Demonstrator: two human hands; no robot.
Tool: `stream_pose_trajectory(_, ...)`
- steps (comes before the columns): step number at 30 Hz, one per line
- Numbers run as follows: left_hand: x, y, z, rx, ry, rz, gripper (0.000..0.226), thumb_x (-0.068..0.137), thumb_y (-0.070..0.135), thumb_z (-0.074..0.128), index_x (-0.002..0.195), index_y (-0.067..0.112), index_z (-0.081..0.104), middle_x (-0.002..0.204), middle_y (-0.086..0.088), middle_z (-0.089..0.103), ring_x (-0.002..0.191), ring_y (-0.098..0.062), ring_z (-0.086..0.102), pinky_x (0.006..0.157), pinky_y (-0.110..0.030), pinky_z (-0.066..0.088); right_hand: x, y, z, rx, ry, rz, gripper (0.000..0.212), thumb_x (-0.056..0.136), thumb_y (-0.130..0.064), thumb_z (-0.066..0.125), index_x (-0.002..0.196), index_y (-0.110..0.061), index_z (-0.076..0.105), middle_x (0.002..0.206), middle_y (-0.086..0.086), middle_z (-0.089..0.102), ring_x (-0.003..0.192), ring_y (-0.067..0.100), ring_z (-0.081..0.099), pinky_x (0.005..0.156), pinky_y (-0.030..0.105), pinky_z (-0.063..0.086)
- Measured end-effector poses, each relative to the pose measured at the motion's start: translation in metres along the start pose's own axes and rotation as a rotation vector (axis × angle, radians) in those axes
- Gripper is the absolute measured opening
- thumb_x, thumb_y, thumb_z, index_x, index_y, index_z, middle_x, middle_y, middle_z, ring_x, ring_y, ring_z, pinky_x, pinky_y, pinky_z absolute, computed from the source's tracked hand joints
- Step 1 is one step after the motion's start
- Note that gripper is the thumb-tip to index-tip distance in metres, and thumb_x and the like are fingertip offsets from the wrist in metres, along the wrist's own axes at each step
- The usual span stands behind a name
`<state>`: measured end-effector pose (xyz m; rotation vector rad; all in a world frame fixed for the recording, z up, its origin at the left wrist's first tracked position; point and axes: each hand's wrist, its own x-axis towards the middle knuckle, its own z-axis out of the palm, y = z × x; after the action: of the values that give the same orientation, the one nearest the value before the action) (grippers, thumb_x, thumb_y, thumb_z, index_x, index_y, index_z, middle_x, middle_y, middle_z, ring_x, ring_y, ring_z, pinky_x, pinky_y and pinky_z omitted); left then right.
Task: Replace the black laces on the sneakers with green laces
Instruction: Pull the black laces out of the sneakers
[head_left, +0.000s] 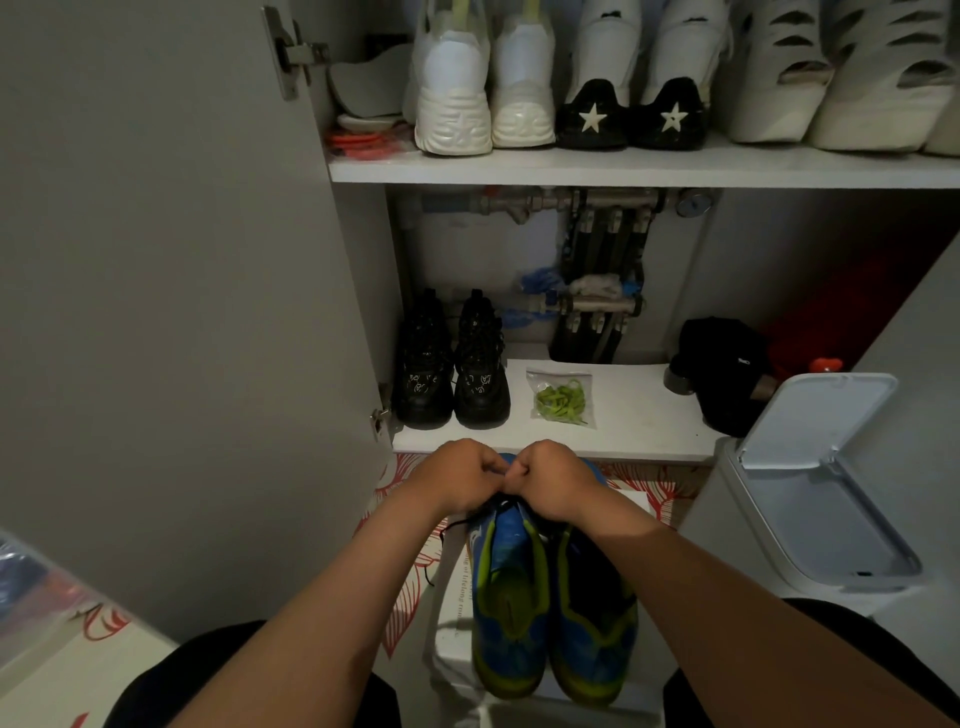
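The pair of low blue fabric sneakers (550, 613) has lime-green trim and mottled darker blue patches. Its thin black laces (483, 506) are plain. The coiled green laces (562, 399) in a clear plastic bag are bright yellow-green (close to the sneakers' trim). The chunky black shoes (452, 364) bear pale scribbled markings. The tall white sneakers (631, 78) have black heel patches, each with a white star. The pale floor mat (405, 597) shows red floral outlines.

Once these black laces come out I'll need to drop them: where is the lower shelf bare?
Widest bare patch of the lower shelf lies between the bag of green laces and the black cloth item. Left end is crowded by the black shoes.
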<state>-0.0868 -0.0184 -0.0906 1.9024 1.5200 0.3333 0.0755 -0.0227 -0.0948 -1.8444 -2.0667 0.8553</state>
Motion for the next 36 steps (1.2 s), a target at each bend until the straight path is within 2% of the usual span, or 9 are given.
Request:
stream_pose_trajectory(6,-0.002,-0.004,-0.001,0.008,0.067,-0.054,0.012,0.092,0.020,0.064,0.088,0.019,0.076,0.093,0.002,0.073,0.089,-0.012,0.065,0.078,-0.023,0.047,-0.003,0.000,0.001,0.046,-0.032,0.020,0.015,0.080,-0.030,0.078,0.081,-0.015,0.076,0.084,0.002,0.075,0.083,0.017,0.068,0.079,0.033,0.056)
stream_pose_trajectory(9,-0.002,-0.001,0.001,-0.229,0.180,-0.164,0.018,0.097,0.012,0.051,0.085,0.017,0.063,0.090,-0.003,0.066,0.086,-0.020,0.062,0.074,-0.029,0.048,-0.005,0.002,0.003,-0.068,-0.137,0.007,0.022,0.075,-0.029,0.078,0.086,-0.010,0.074,0.086,0.006,0.074,0.079,0.019,0.068,0.076,0.036,0.057)
stream_pose_trajectory(13,-0.002,0.000,-0.005,-0.481,0.265,-0.359,0.019,0.095,-0.001,0.045,0.085,0.012,0.054,0.097,-0.014,0.061,0.093,-0.029,0.061,0.070,-0.028,0.041,-0.006,0.005,0.006,-0.101,-0.145,0.004,0.016,0.080,-0.024,0.071,0.095,-0.022,0.074,0.105,-0.005,0.071,0.098,0.016,0.065,0.088,0.029,0.053)
stream_pose_trajectory(17,-0.006,0.004,-0.004,-0.507,0.218,-0.337,0.017,0.098,0.005,0.041,0.090,0.011,0.054,0.094,-0.010,0.061,0.074,-0.020,0.058,0.044,-0.018,0.044,-0.007,0.001,0.010,-0.170,-0.131,-0.032,0.008,0.085,-0.021,0.062,0.085,-0.028,0.064,0.105,-0.002,0.069,0.099,0.020,0.063,0.081,0.026,0.049)
stream_pose_trajectory(19,-0.006,-0.002,-0.004,-0.343,0.235,-0.222,0.027,0.095,0.007,0.047,0.120,0.014,0.055,0.111,-0.008,0.062,0.089,-0.022,0.061,0.067,-0.028,0.055,-0.007,0.000,0.012,-0.196,-0.113,-0.048,0.007,0.087,-0.022,0.061,0.082,-0.027,0.062,0.104,0.000,0.068,0.097,0.021,0.063,0.080,0.027,0.048)
stream_pose_trajectory(22,-0.009,-0.003,-0.006,0.050,0.205,0.055,0.064,0.089,0.005,0.051,0.146,0.031,0.043,0.142,0.005,0.050,0.127,-0.016,0.049,0.099,-0.022,0.037,-0.004,0.002,0.013,-0.139,-0.075,-0.042,0.025,0.092,-0.025,0.061,0.069,-0.025,0.052,0.093,0.004,0.067,0.090,0.022,0.062,0.076,0.028,0.047)
stream_pose_trajectory(25,-0.008,0.000,-0.002,0.181,0.097,0.185,0.052,0.090,0.013,0.056,0.137,0.033,0.057,0.132,0.005,0.063,0.123,-0.014,0.055,0.100,-0.024,0.043,0.002,-0.001,0.012,0.078,-0.041,-0.018,0.035,0.094,-0.019,0.061,0.061,-0.023,0.051,0.077,0.004,0.061,0.080,0.020,0.059,0.078,0.035,0.051)
stream_pose_trajectory(29,-0.004,-0.008,-0.003,0.274,0.095,0.120,0.023,0.091,0.020,0.059,0.106,0.021,0.076,0.101,-0.005,0.074,0.096,-0.022,0.065,0.081,-0.034,0.052,0.005,-0.004,0.010,0.274,0.000,0.036,0.014,0.092,-0.018,0.067,0.080,-0.013,0.071,0.074,0.001,0.064,0.076,0.015,0.061,0.076,0.029,0.050)
stream_pose_trajectory(36,-0.004,-0.003,-0.006,-0.272,0.351,-0.122,0.023,0.095,0.012,0.049,0.082,0.020,0.066,0.083,-0.005,0.069,0.067,-0.016,0.056,0.063,-0.027,0.042,-0.002,0.002,0.012,-0.091,-0.138,-0.012,0.010,0.078,-0.019,0.071,0.085,-0.012,0.072,0.089,0.005,0.072,0.086,0.023,0.067,0.079,0.035,0.057)
